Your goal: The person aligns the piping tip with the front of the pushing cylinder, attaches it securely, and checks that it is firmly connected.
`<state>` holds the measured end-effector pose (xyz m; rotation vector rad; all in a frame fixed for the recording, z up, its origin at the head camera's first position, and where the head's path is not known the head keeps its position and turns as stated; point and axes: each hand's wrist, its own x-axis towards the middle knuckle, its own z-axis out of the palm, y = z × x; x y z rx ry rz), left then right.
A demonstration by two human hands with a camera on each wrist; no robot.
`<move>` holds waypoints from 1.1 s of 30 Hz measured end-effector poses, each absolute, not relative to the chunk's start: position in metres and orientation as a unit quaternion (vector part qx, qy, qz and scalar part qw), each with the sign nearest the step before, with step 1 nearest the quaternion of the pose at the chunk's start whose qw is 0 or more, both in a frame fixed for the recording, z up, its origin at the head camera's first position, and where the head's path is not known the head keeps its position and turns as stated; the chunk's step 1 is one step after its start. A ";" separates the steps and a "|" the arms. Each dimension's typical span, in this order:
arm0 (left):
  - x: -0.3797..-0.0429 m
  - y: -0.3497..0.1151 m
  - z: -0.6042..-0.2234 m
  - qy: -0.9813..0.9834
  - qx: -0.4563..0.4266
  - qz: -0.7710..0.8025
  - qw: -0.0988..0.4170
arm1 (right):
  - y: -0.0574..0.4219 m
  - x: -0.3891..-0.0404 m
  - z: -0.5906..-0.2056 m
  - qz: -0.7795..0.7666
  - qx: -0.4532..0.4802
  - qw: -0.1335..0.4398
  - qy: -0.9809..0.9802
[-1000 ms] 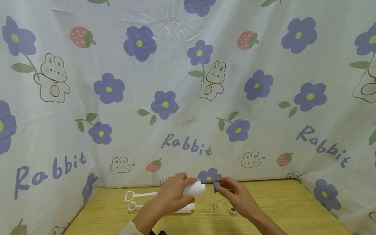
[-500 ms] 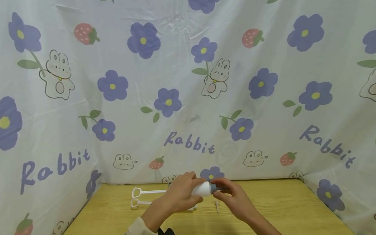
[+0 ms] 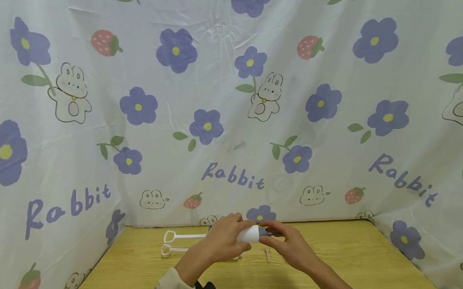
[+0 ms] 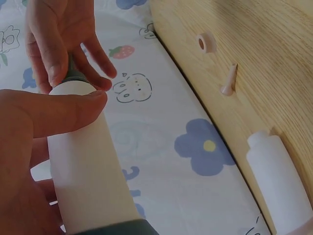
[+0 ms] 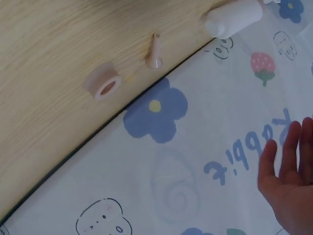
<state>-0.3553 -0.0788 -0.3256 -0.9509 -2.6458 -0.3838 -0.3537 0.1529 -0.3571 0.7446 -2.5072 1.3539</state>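
My left hand (image 3: 227, 237) grips a white bottle (image 3: 248, 234) that lies sideways above the table, its mouth end towards the right. In the left wrist view the thumb crosses the front of the bottle (image 4: 93, 166), which has a dark base (image 4: 117, 228). Between its thumb and fingers, my right hand (image 3: 292, 248) pinches a blue-grey tapered cap (image 3: 263, 232), seated against the bottle's neck. Fingers hide part of that cap. A hand (image 5: 288, 191) also shows at the right edge of the right wrist view, where no bottle is seen in it.
On the wooden table (image 3: 128, 271) lie a second white bottle (image 4: 279, 181), a small pinkish cone (image 4: 230, 81) and a pinkish ring (image 4: 206, 43). Two white rods with loop ends (image 3: 169, 237) lie to the left. A patterned cloth (image 3: 214, 85) hangs behind.
A second ago the cap was apart from the bottle's neck. The right hand has brought it left onto the neck; over the last half second the bottle has turned slightly.
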 end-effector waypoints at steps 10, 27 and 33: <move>-0.356 -0.077 -0.320 -0.924 -0.328 -0.138 0.138 | 0.149 -0.352 -0.360 0.479 0.232 0.147 -0.834; -0.351 -0.076 -0.322 -0.920 -0.334 -0.115 0.168 | 0.154 -0.355 -0.356 0.439 0.276 0.097 -0.850; -0.350 -0.075 -0.323 -0.919 -0.338 -0.101 0.175 | 0.157 -0.359 -0.354 0.437 0.283 0.070 -0.851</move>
